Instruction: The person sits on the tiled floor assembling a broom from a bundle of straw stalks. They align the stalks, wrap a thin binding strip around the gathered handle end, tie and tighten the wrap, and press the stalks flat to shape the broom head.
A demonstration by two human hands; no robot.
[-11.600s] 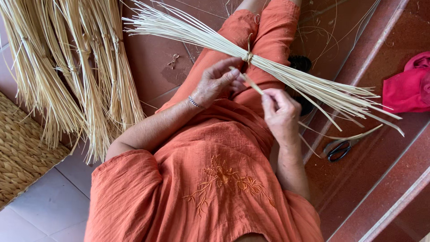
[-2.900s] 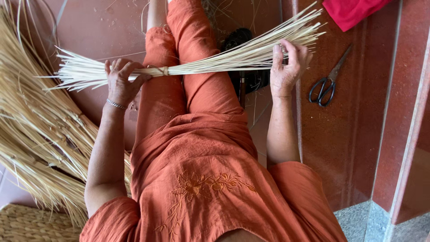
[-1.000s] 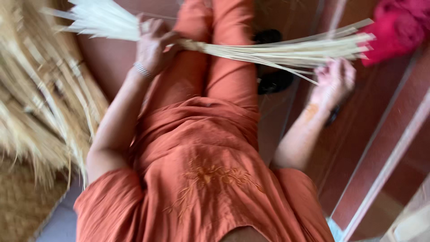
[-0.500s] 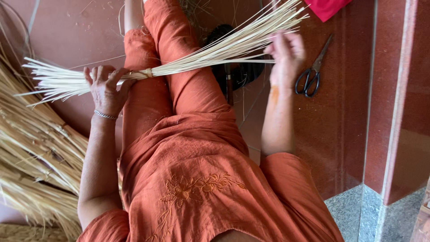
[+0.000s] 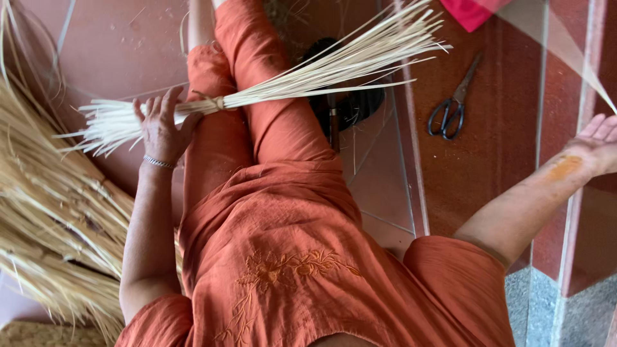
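Observation:
A tied bundle of pale straw stalks (image 5: pixel 308 71) lies across my lap, over orange trousers, fanning out at both ends. My left hand (image 5: pixel 160 125) rests on the bundle beside its tie, fingers spread over the stalks and thumb hooked under. A thin bracelet circles that wrist. My right hand (image 5: pixel 594 144) is stretched far out to the right, palm up and fingers apart, holding nothing. It hangs over the red stone step, well away from the bundle.
A big heap of loose straw (image 5: pixel 51 212) fills the left side. Black-handled scissors (image 5: pixel 453 103) lie on the red step (image 5: pixel 488 180). A dark object (image 5: pixel 350 103) sits under the bundle by my knee. A pink-red cloth (image 5: pixel 479 9) shows at the top edge.
My right hand has let go of the bundle's right end and swung out to the right, open. The left hand still holds the bundle by its tie.

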